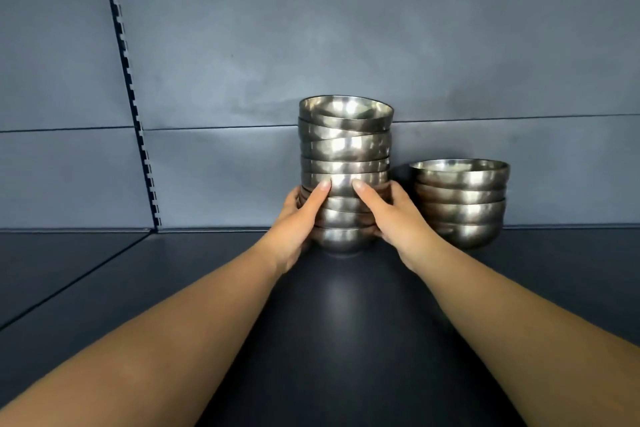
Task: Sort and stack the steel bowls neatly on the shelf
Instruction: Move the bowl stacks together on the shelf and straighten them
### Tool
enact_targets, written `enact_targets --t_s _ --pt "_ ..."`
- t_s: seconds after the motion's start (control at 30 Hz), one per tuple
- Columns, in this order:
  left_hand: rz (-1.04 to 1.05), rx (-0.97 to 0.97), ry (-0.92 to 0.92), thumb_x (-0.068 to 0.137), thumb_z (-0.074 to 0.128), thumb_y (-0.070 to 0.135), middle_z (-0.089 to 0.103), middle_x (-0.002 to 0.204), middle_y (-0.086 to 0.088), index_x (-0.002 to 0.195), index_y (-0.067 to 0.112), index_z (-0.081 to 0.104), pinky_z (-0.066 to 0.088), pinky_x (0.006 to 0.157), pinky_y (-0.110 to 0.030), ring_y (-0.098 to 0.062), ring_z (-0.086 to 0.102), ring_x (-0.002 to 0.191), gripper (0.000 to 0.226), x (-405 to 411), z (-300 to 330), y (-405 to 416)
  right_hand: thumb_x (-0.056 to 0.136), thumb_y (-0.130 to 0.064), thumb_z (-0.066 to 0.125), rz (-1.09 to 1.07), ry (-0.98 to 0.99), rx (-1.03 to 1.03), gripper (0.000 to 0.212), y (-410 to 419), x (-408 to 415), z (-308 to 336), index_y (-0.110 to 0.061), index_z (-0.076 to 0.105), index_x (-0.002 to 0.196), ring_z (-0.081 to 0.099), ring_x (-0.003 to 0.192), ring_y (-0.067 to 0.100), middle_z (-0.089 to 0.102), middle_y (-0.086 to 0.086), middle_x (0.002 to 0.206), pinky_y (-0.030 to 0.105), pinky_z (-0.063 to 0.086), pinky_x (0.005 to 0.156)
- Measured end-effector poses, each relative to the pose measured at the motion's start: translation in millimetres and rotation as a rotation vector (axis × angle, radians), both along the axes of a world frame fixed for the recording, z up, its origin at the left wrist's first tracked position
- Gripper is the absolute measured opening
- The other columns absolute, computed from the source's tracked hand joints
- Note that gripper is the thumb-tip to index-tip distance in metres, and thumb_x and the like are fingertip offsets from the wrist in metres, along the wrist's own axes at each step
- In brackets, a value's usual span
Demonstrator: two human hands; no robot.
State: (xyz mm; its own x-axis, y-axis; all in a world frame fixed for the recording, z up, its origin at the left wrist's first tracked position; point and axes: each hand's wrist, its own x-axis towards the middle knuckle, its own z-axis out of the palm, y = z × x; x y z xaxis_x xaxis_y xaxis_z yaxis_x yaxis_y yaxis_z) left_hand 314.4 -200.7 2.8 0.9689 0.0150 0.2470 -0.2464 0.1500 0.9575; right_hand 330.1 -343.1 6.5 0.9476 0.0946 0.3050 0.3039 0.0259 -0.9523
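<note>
A tall stack of several steel bowls (344, 149) stands on the dark shelf (346, 322) near the back wall. Its upper bowls sit tilted and uneven. My left hand (298, 218) grips the stack's lower left side, fingers wrapped round it. On the lower right side my right hand (394, 218) holds the same stack. A shorter stack of several steel bowls (460, 201) rests on the shelf just to the right, apart from my hands.
The grey back panel (346, 45) rises right behind both stacks. A slotted upright rail (131, 97) runs down the wall at the left. A seam (76, 284) crosses the shelf surface on the left side.
</note>
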Motion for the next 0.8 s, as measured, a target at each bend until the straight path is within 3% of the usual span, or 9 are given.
enact_targets --t_s 0.1,0.17,0.27,0.3,0.37,0.43,0.53,0.67,0.8 --pt "-0.009 0.054 -0.006 0.072 0.061 0.052 0.065 0.118 0.0 0.126 0.021 0.046 0.048 0.097 -0.037 -0.015 0.065 0.105 0.064 -5 0 6 0.043 -0.066 0.067 -0.014 0.026 -0.027 0.081 -2 -10 3 -0.025 0.053 0.111 0.063 0.098 0.014 0.064 -0.004 0.11 0.038 0.052 0.09" --pt "0.009 0.108 -0.008 0.067 0.061 0.058 0.064 0.118 0.001 0.127 0.02 0.042 0.049 0.095 -0.037 -0.014 0.064 0.104 0.073 -13 1 8 0.042 -0.067 0.067 -0.028 0.036 -0.061 0.08 -3 -19 5 -0.024 0.051 0.107 0.063 0.099 0.015 0.063 -0.004 0.108 0.039 0.051 0.092" --pt "0.069 0.316 -0.052 0.05 0.057 0.068 0.058 0.114 0.006 0.124 0.021 0.039 0.045 0.096 -0.031 -0.01 0.058 0.105 0.089 -24 4 16 0.041 -0.068 0.067 -0.053 0.018 -0.144 0.093 -7 -32 10 -0.022 0.044 0.119 0.06 0.104 0.016 0.059 -0.006 0.115 0.041 0.048 0.095" --pt "0.079 0.396 -0.066 0.052 0.055 0.068 0.057 0.113 0.009 0.122 0.023 0.039 0.042 0.097 -0.03 -0.01 0.055 0.107 0.085 -26 5 19 0.039 -0.07 0.067 -0.059 0.013 -0.178 0.103 -8 -36 11 -0.022 0.041 0.126 0.058 0.108 0.017 0.057 -0.005 0.121 0.041 0.047 0.097" --pt "0.053 0.475 -0.067 0.056 0.057 0.064 0.054 0.11 0.016 0.119 0.03 0.038 0.039 0.097 -0.027 -0.006 0.053 0.108 0.075 -30 5 23 0.037 -0.071 0.066 -0.05 -0.002 -0.216 0.103 -9 -41 13 -0.022 0.047 0.125 0.057 0.111 0.017 0.055 -0.002 0.126 0.039 0.046 0.098" --pt "0.034 0.511 -0.073 0.064 0.062 0.058 0.053 0.109 0.019 0.121 0.031 0.036 0.04 0.088 -0.018 0.002 0.051 0.103 0.068 -30 5 25 0.039 -0.07 0.066 -0.011 -0.009 -0.219 0.09 -9 -45 14 -0.024 0.056 0.116 0.058 0.109 0.013 0.059 -0.003 0.123 0.032 0.045 0.097" --pt "0.019 0.553 -0.091 0.079 0.068 0.035 0.054 0.107 0.02 0.123 0.028 0.036 0.043 0.067 -0.002 0.012 0.052 0.091 0.055 -32 8 27 0.047 -0.064 0.07 0.025 0.015 -0.2 0.079 -10 -46 13 -0.023 0.055 0.113 0.057 0.106 0.009 0.063 -0.009 0.113 0.024 0.041 0.088" --pt "-0.051 0.552 -0.106 0.068 0.081 0.023 0.057 0.12 0.015 0.13 0.024 0.038 0.047 0.075 -0.007 0.005 0.055 0.107 0.075 -31 10 31 0.049 -0.059 0.073 0.024 0.002 -0.156 0.064 -10 -43 12 -0.022 0.058 0.1 0.061 0.097 0.007 0.067 -0.01 0.099 0.022 0.044 0.085" --pt "0.003 0.55 -0.103 0.056 0.081 0.03 0.061 0.12 0.004 0.125 0.018 0.046 0.047 0.087 -0.018 -0.005 0.059 0.109 0.078 -26 9 33 0.044 -0.059 0.073 0.023 -0.019 -0.137 0.062 -9 -39 13 -0.025 0.059 0.093 0.062 0.094 0.006 0.068 -0.011 0.096 0.02 0.044 0.08"
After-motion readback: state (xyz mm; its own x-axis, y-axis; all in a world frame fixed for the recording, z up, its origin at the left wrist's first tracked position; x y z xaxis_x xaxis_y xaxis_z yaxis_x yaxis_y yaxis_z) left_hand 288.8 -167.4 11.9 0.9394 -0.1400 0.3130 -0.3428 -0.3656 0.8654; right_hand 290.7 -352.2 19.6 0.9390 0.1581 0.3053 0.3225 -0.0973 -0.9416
